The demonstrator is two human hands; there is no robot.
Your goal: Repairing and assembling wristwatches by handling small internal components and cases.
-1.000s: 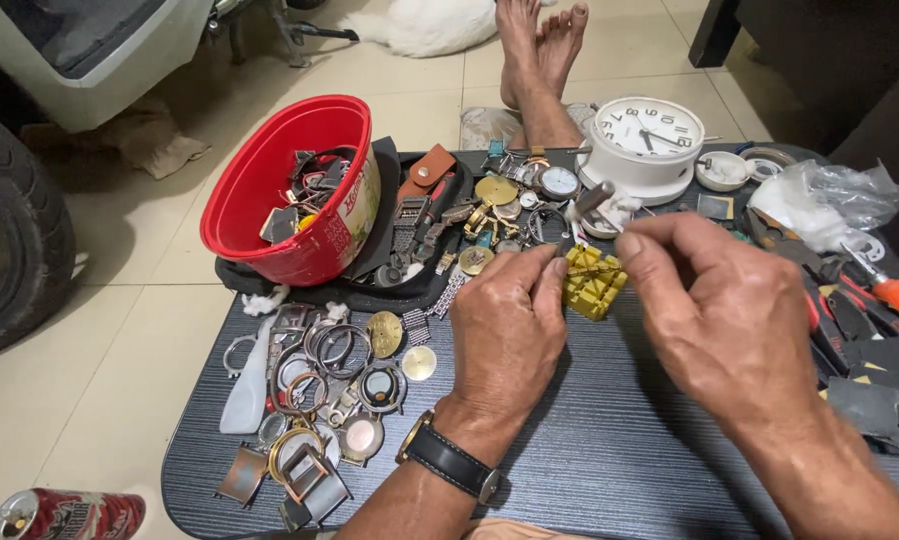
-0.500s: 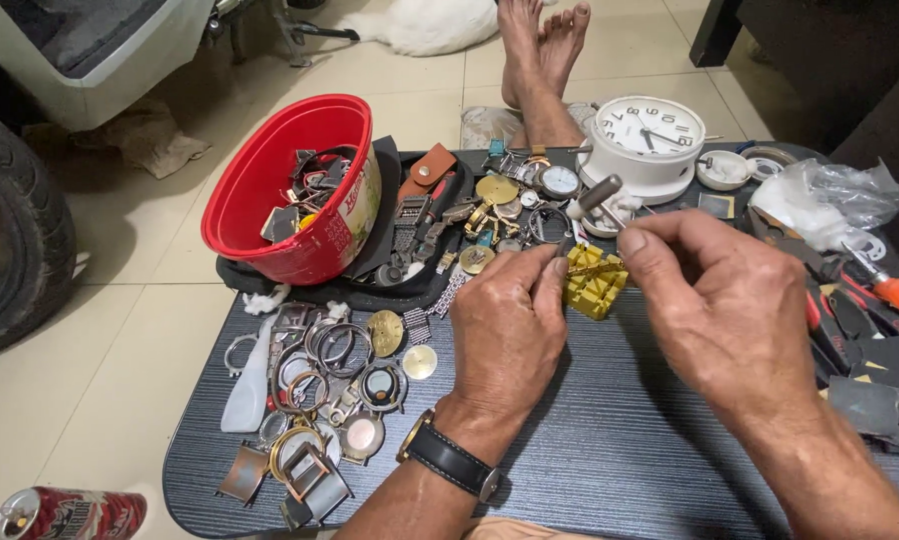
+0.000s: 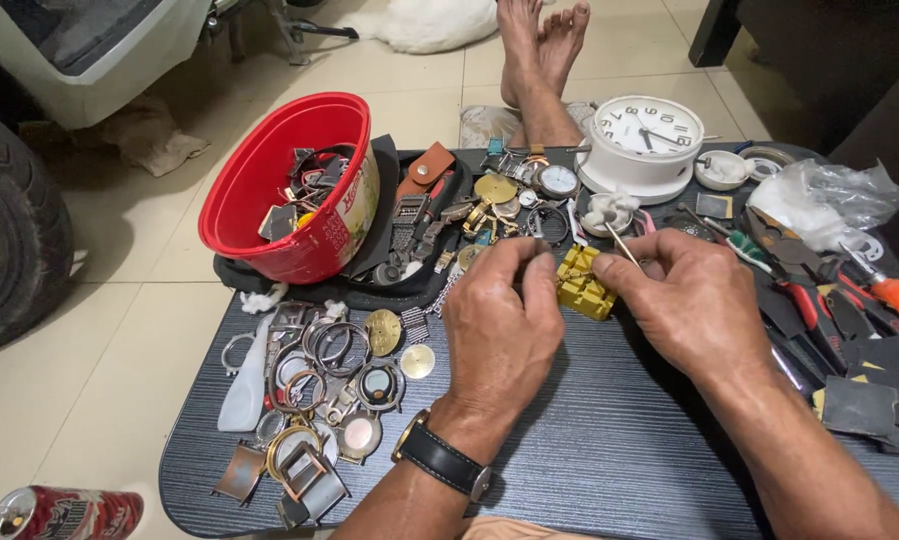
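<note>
I log the left hand (image 3: 503, 318), wristwatch at its wrist, knuckles up, fingertips pinched together on something small that its own fingers hide; I cannot name it. The right hand (image 3: 692, 312) is clamped on a thin metal tool (image 3: 621, 243), its tip cut off by the thumb. Between both hands, touching the fingertips, sits a yellow block (image 3: 584, 284), ribbed plastic and box-shaped.

Left of the left hand: a loose heap of watch cases (image 3: 322, 395), round and square, metal, dull. Beyond it, a red tub (image 3: 260, 185), glossy plastic, tilted, holding straps and parts. Beyond the right hand, a white round clock (image 3: 650, 139). Right of the right hand, pliers (image 3: 806, 304) with red grips, partly covered. All rest on a dark table (image 3: 610, 450) with a grained surface.
</note>
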